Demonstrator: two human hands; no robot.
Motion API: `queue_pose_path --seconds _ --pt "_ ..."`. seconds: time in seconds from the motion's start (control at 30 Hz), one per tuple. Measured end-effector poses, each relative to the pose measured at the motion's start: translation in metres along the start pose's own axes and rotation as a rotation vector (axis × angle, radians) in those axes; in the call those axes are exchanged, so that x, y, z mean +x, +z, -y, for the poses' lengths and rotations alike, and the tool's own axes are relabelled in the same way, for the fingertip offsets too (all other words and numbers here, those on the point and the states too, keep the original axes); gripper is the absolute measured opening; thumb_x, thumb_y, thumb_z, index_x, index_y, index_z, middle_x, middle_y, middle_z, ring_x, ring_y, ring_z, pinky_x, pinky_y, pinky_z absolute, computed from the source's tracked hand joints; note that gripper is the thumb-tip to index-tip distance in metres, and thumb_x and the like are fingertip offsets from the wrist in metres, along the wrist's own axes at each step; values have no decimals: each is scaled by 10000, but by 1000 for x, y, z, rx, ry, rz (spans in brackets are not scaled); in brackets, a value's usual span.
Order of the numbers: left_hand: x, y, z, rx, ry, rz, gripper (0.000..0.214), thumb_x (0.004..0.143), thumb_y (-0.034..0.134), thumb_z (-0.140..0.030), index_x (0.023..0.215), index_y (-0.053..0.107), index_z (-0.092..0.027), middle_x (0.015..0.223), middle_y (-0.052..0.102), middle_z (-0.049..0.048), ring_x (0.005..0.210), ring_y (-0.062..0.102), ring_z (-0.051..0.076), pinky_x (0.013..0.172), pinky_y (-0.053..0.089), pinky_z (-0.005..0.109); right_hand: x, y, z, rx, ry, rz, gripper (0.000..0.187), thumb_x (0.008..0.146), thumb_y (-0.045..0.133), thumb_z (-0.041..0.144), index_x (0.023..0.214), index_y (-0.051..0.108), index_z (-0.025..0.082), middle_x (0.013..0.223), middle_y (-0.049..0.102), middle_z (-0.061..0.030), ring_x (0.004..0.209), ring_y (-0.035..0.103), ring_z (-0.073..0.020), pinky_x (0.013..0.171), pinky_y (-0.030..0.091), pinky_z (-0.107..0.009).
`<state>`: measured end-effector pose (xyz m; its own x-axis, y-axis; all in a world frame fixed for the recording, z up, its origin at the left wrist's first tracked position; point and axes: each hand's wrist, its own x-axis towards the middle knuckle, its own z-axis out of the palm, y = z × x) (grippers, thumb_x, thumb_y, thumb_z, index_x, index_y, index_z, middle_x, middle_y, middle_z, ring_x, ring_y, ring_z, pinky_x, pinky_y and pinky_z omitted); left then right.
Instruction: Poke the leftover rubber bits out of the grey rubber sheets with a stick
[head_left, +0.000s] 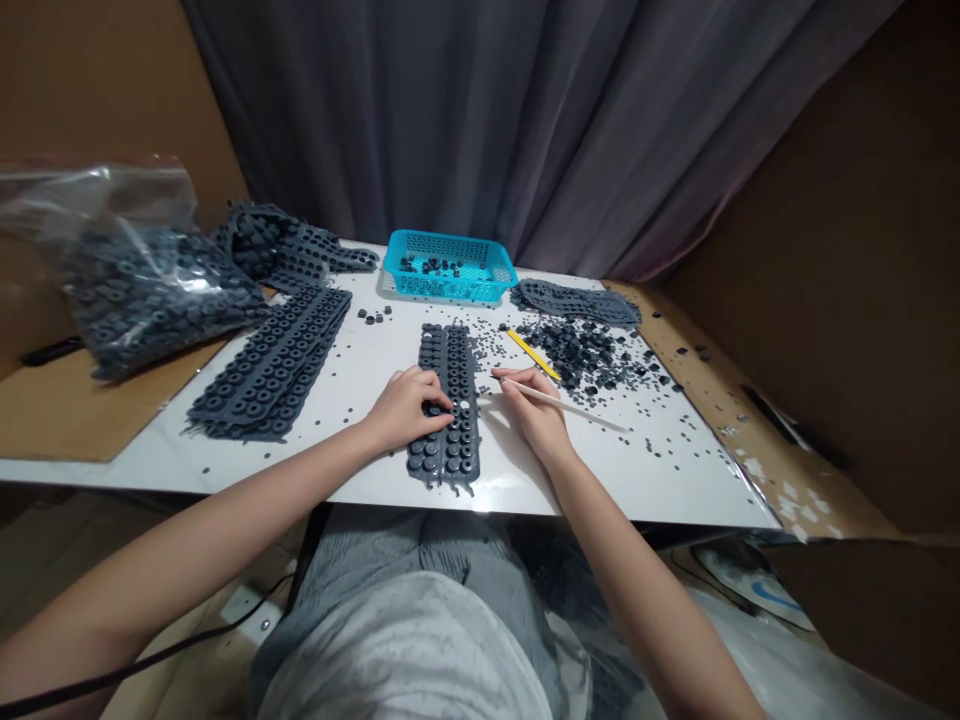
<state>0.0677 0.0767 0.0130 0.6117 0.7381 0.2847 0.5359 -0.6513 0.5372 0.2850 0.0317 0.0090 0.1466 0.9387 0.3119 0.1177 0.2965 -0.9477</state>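
Observation:
A dark grey rubber strip (448, 352) of round button-like pieces lies lengthwise on the white board (337, 468) in front of me. My left hand (409, 408) rests on this strip, its fingertips gripping the round pieces near the strip's middle. My right hand (531, 408) lies just to the right of the strip, holding a thin wooden stick (577, 412) like a pen. The stick's far end points right, over the board. The fingers hide part of the strip.
Another rubber sheet (270, 365) lies to the left, and loose dark pieces (577, 355) are heaped to the right beside a yellow pencil (533, 355). Behind stand a blue plastic basket (450, 265) holding pieces and more rubber sheets (577, 302). A bulging plastic bag (142, 280) sits at far left.

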Motion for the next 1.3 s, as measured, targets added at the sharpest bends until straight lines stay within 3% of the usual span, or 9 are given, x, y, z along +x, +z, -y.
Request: queue_pose_path --seconds 0.33,0.57,0.67,0.93,1.3 --pt "0 1 -3 11 50 -46 42 760 710 -220 797 698 -204 813 595 6 856 535 204 759 371 342 -1 4 -1 -1 60 56 179 793 684 394 782 616 228 999 698 -57 995 626 -228 917 455 -414" --pt "0 3 0 -56 66 -55 29 787 685 -215 786 698 -190 778 585 11 817 535 195 736 391 327 -7 8 5 19 45 403 171 816 668 379 816 610 218 1126 672 -74 1113 594 -223 953 447 -418" --pt "0 4 1 -65 60 -51 54 803 668 -220 770 697 -189 777 588 14 821 536 195 735 397 325 -8 10 5 3 60 478 172 818 667 374 820 612 211 1135 667 -84 1109 598 -225 949 449 -421" --pt "2 5 3 -91 49 -36 46 798 666 -201 770 702 -195 751 601 14 789 538 188 726 418 318 -5 9 1 5 88 486 178 821 663 373 826 603 205 1077 686 -91 1017 636 -219 894 471 -412" --pt "2 4 2 -93 19 -15 76 802 653 -230 763 710 -199 742 600 20 796 540 198 728 417 328 -8 10 3 -92 -49 484 180 849 624 382 830 619 203 1048 699 -95 990 654 -223 871 488 -385"
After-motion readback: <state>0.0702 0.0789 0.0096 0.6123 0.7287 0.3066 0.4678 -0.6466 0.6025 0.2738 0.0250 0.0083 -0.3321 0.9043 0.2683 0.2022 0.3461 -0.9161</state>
